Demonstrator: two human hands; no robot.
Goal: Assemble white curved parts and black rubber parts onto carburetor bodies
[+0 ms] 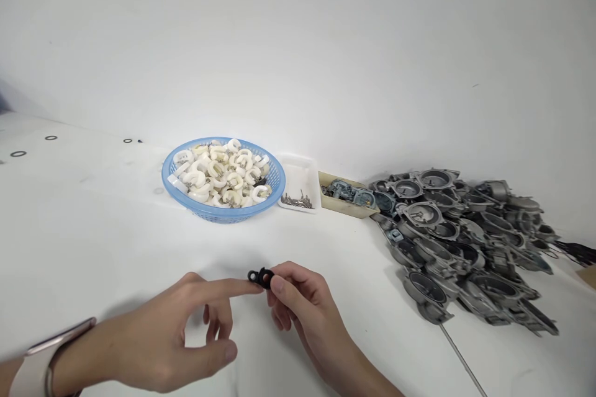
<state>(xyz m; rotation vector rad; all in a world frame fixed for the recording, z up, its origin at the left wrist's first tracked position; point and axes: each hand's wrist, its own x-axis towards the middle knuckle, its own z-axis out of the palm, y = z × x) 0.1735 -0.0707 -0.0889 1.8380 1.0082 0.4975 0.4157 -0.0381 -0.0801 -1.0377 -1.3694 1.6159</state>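
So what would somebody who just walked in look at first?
Probably the big heap of grey metal castings on the right side of the table, because it takes up so much room. Next might be the blue basket full of white C-shaped pieces, left of the middle. Then, close up in front, the small black part with ring-shaped holes, held in the right hand's fingers.

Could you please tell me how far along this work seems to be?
Nothing can surely be called done: no finished pieces stand out. In hand: the right hand pinches a small black part, the left hand's index finger at its edge. Possibly left are the white pieces in the blue basket and the heaped grey metal housings.
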